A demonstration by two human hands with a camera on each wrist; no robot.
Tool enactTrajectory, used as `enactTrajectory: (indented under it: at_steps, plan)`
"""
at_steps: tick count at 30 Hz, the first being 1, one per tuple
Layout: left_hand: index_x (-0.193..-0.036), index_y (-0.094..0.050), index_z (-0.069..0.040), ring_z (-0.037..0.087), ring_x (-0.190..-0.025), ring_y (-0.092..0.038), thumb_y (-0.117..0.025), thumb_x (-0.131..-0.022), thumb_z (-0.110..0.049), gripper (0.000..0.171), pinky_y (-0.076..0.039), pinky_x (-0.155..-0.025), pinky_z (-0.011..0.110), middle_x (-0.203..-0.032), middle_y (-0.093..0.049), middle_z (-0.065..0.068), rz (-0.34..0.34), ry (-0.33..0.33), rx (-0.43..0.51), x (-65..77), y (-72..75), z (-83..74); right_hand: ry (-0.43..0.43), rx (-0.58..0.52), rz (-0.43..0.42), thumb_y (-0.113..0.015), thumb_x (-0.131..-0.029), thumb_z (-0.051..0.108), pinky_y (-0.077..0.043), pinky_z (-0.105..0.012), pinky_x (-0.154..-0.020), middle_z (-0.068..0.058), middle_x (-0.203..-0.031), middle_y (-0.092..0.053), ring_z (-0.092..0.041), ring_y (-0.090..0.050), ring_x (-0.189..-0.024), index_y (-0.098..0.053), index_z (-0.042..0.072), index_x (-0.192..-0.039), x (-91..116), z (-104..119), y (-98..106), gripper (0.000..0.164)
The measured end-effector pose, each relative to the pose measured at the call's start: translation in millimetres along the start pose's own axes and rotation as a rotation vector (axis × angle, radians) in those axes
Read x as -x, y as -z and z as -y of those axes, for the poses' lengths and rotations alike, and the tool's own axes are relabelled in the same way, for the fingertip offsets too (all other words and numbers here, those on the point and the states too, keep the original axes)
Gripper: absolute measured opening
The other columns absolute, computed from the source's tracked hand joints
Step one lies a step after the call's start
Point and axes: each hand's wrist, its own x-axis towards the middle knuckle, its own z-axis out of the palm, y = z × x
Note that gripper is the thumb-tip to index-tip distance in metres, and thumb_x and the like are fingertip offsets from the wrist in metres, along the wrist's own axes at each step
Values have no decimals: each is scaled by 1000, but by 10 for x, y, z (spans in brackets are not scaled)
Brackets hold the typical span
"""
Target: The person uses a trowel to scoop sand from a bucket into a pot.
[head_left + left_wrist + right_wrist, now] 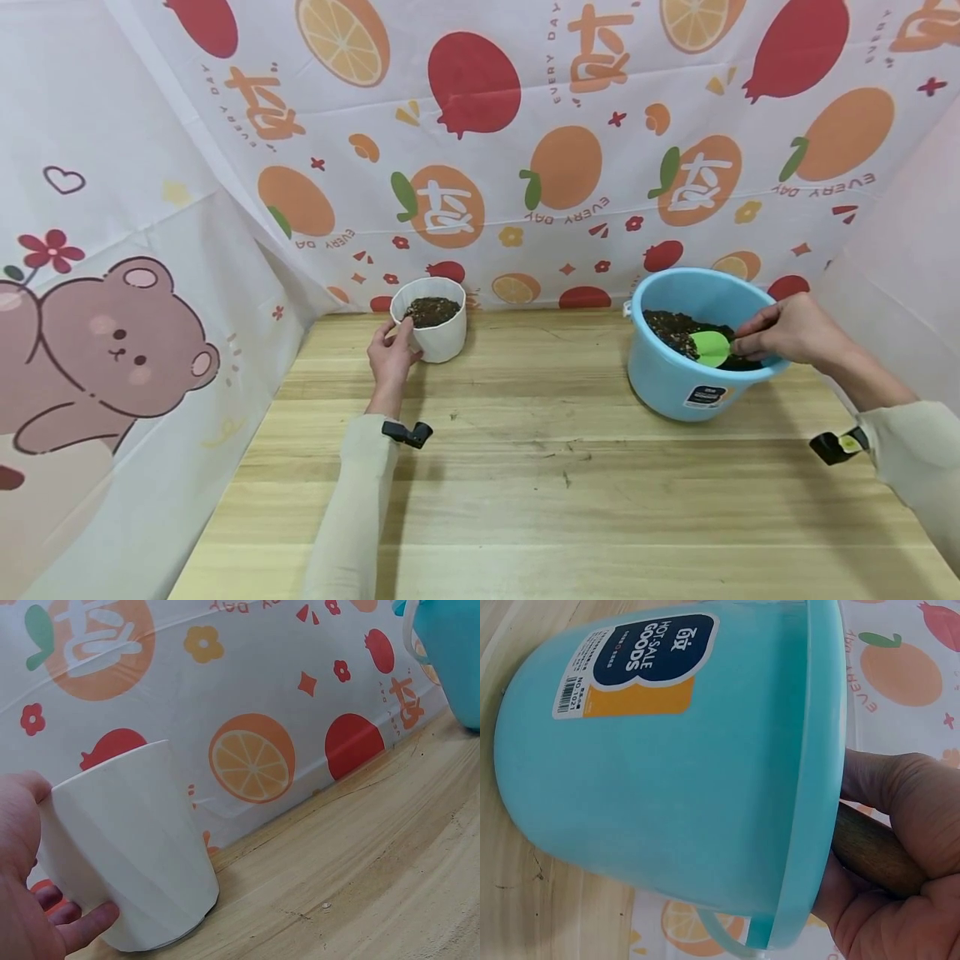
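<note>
Fruit-printed cloth (517, 267) hung behind a wood-grained table (517, 500). Toward the right, a green scoop (710, 348) sat with its blade against dark soil (670, 327) inside a blue bucket (667, 383). The right hand (798, 331) reached over the rim and grasped the scoop's handle (874, 851). From the head, the fingers covered that handle; the right wrist view showed it as brown wood, but there the bucket's wall hid the blade and the soil. That close view also made the label (641, 667) legible, "HOT SALE GOODS", too small to read from above.

Well apart, at the table's back left, stood a white pot (444, 342), near the cloth. Only the head view showed the potting mix (433, 312) inside it. The left hand (393, 358) gripped the pot's near left side; the left wrist view added one digit at the rim and fingers curled against the lower wall. Farther left, a side sheet (67, 467) bore a brown bear.
</note>
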Motion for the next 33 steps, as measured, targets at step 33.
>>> enactTrajectory:
  at_steps: [33]
  plan:
    - [-146,-50,-11,15,-91,-64,-67,-96,-42,61,-57,-99,50,-107,-52,2,23,-4,20,30,16,1,-124,-241,55,-79,-89,31,-60,-19,-77,-2,-93,-80,-17,-79,-88,-68,-7,-123,21,-69,90,53]
